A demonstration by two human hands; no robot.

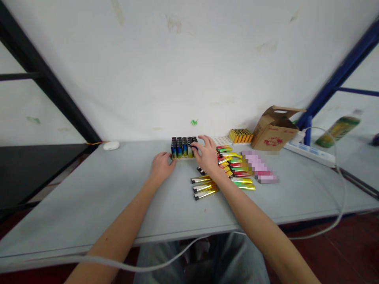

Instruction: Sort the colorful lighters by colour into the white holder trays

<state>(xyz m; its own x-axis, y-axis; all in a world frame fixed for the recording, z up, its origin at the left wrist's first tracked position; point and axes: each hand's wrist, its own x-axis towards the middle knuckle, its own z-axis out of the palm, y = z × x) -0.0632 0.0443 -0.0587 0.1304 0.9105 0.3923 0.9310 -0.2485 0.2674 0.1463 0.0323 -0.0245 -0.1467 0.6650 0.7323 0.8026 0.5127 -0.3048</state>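
Observation:
A block of upright blue-and-yellow lighters (179,149) with black tops stands in rows in a shallow white tray (184,159) near the wall. My left hand (162,165) is at the tray's front left corner, its thumb and fingers closed against the edge. Over the right end of the rows, my right hand (207,154) pinches a dark lighter (194,147) between thumb and fingers; my hand hides part of it. Loose lighters (205,188) in yellow, red and green wraps lie in a pile under and beside my right forearm.
Behind the pile, a white perforated tray (222,141) carries a block of yellow-orange cylinders (241,136). An open cardboard box (274,130), a blurred pink item (260,167) and a power strip (310,154) are on the right. A small white case (111,146) lies left; a cable (343,189) hangs over the front edge.

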